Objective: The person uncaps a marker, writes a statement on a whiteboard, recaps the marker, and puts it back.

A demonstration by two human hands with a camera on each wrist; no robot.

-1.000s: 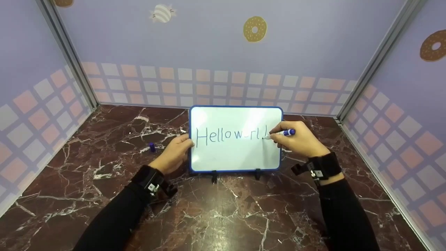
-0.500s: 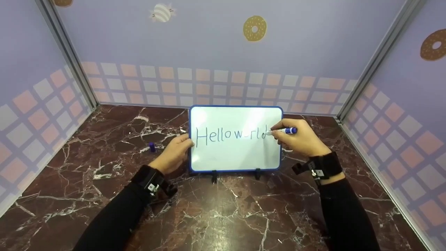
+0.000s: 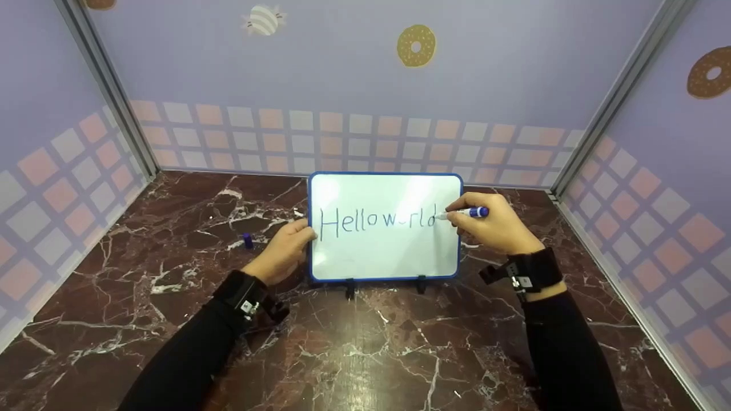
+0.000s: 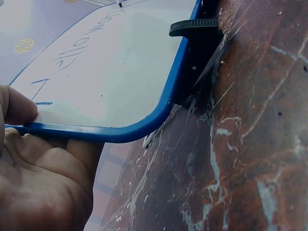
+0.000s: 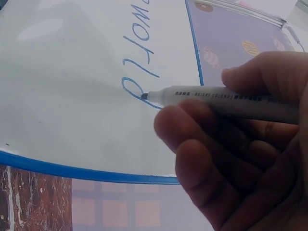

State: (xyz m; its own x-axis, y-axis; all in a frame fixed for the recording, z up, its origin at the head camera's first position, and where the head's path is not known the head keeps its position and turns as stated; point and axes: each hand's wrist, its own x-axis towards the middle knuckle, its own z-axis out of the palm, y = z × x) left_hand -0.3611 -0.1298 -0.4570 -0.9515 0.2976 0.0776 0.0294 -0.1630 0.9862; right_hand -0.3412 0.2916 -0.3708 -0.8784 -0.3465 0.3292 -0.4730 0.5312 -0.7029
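A small whiteboard (image 3: 382, 251) with a blue frame stands tilted back on a black stand, with "Hello world" handwritten across it in blue. My left hand (image 3: 284, 251) grips its left edge, the thumb (image 4: 20, 107) on the front face and the other fingers behind. In my right hand (image 3: 495, 225) a white marker (image 5: 221, 98) with a blue end is pinched between thumb and fingers. Its dark tip meets the board at the letter "d", as the right wrist view shows. A blue marker cap (image 3: 248, 240) lies on the table left of my left hand.
The board's black stand (image 3: 350, 288) has two feet poking out in front. Below spreads a dark red marbled table (image 3: 354, 354). Lilac walls with a checked band (image 3: 388, 142) enclose the back and both sides.
The marker tip has moved slightly right and up, and the round part of the "d" has been drawn beside its stem. My left hand keeps its grip on the board.
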